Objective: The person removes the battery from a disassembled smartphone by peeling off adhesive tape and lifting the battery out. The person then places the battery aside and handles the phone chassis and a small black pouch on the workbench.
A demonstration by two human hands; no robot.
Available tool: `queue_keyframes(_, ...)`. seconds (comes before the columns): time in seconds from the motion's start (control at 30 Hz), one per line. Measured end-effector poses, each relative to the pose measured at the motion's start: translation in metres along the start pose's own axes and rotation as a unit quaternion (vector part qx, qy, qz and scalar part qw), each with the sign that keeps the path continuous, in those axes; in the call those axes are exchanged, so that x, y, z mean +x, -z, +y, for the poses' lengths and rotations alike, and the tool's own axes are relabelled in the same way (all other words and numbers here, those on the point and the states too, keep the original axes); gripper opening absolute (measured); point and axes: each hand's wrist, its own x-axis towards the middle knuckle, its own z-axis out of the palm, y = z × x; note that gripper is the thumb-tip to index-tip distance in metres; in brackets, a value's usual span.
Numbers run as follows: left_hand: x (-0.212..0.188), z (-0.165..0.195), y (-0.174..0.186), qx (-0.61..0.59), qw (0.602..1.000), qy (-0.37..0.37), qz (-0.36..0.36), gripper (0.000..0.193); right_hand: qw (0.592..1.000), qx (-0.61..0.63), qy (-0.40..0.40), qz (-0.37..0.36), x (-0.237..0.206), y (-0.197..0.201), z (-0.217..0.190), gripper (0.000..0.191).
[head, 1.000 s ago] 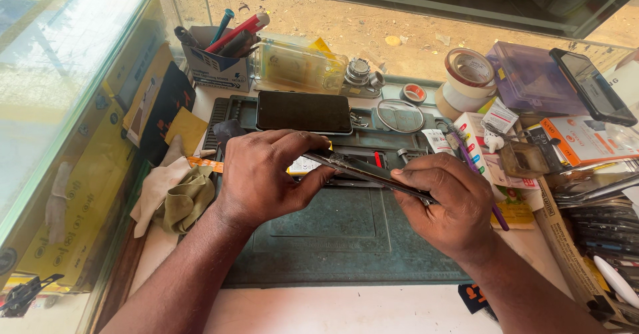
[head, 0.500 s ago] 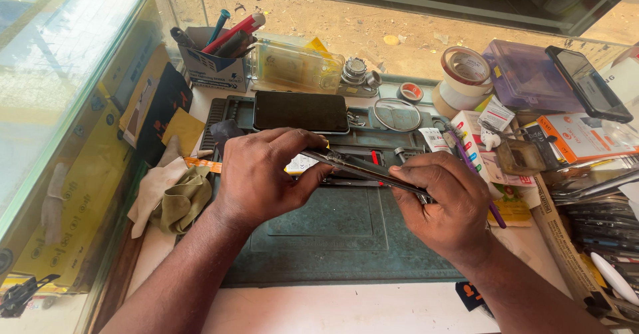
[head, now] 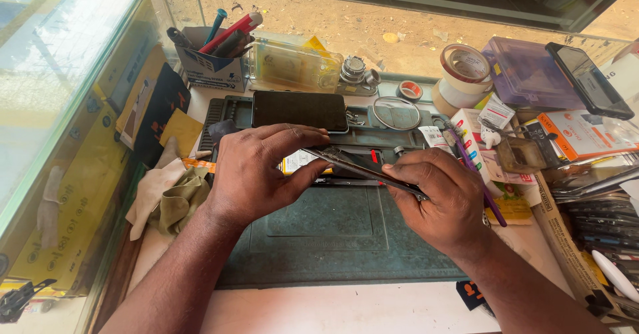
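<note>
Phone frame (head: 363, 169), thin and dark, tilts above the green mat (head: 319, 241) mid-surface, left hand (head: 263, 167) pinching one end, right hand (head: 442, 197) pinching the other.

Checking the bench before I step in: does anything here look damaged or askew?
The thin dark panel held between the left hand and right hand sits tilted above the green mat, its left end jagged and uneven, as if cracked. I can't confirm this. The right-side clutter looks crowded.
</note>
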Motion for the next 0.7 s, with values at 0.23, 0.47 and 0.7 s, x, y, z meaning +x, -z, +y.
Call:
queue_keyframes(0.23,-0.003,0.005,-0.003,0.016,1.000,0.002,0.022,0.023,1.000,-0.013,-0.010,0.022,0.000,-0.001,-0.003,0.027)
queue_keyframes(0.47,-0.003,0.012,-0.005,0.024,0.999,0.017,0.030,0.024,0.999,-0.019,-0.017,0.041,-0.001,-0.001,-0.005,0.023)
queue_keyframes(0.7,0.000,0.010,-0.002,-0.001,1.000,0.020,0.011,0.027,1.000,-0.011,0.006,0.023,-0.002,0.004,-0.006,0.025)
